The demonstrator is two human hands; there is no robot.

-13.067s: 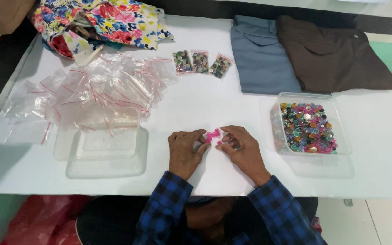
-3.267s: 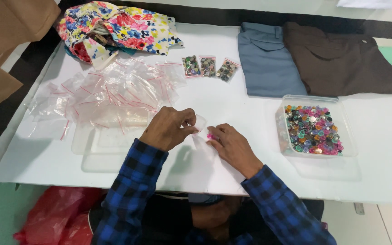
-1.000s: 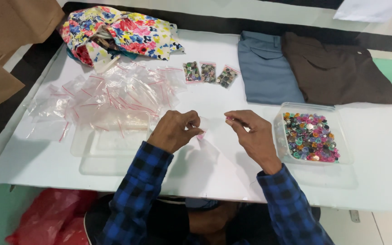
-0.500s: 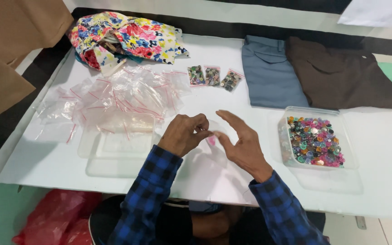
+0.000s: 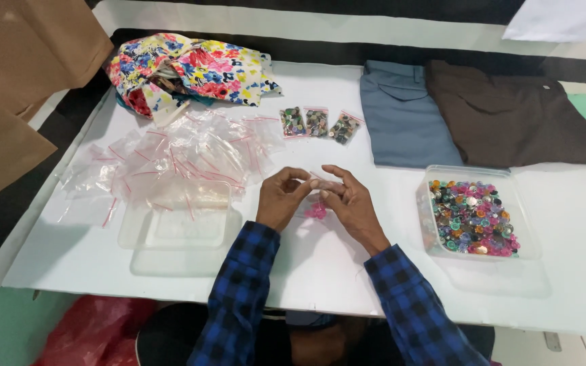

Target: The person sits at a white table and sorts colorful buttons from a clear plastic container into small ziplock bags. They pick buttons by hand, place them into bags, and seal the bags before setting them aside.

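Both hands, left hand (image 5: 281, 200) and right hand (image 5: 348, 203), pinch what looks like a small clear bag (image 5: 321, 193) holding pink buttons (image 5: 316, 211), so I'd keep the fingers tight on its top edge and low over the counter (image 5: 347, 271).

Both hands meet at centre, left hand (image 5: 281, 198) and right hand (image 5: 351, 203), fingertips pinched together, forearms in blue-checked sleeves angling inward.

Pink buttons (image 5: 316, 210) sit in a clear bag; sleeves (image 5: 239, 298) are blue-black checked; the desk (image 5: 578, 224) is white; folded trousers (image 5: 405, 115) are grey-blue and brown (image 5: 510, 112).
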